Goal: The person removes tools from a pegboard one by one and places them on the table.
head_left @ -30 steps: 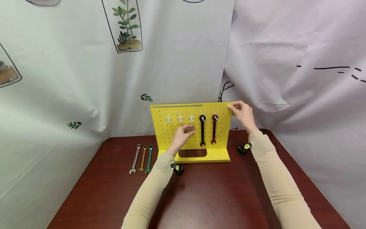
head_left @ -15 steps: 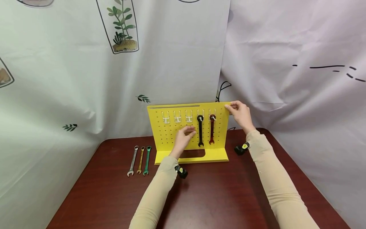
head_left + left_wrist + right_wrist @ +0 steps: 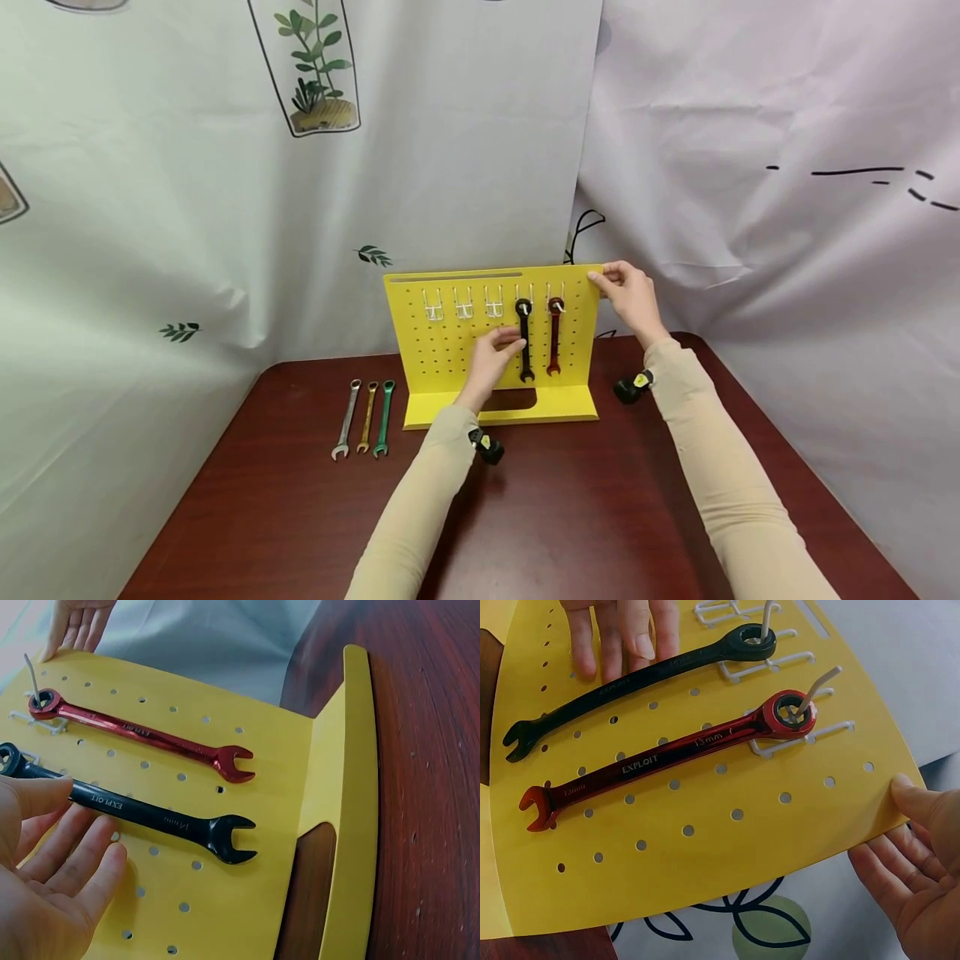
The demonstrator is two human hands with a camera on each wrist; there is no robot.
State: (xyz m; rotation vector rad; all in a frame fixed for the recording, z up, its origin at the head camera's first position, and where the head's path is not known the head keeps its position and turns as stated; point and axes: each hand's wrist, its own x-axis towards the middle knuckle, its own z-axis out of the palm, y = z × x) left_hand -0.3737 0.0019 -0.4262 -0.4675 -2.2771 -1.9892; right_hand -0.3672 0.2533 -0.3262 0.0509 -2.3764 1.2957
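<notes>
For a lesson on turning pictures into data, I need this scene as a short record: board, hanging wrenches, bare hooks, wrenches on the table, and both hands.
Board: yellow pegboard, standing on the table
Hanging: black wrench and red wrench, ring ends up
Bare hooks: three white hooks, left of the black wrench
On table: silver wrench, gold wrench, green wrench, left of the board
Left hand: at the black wrench's shaft; grip unclear
Right hand: pinches the board's upper right corner

arms (image 3: 420,496) outstretched, left hand (image 3: 491,357) perhaps pinching, right hand (image 3: 630,300) pinching
</notes>
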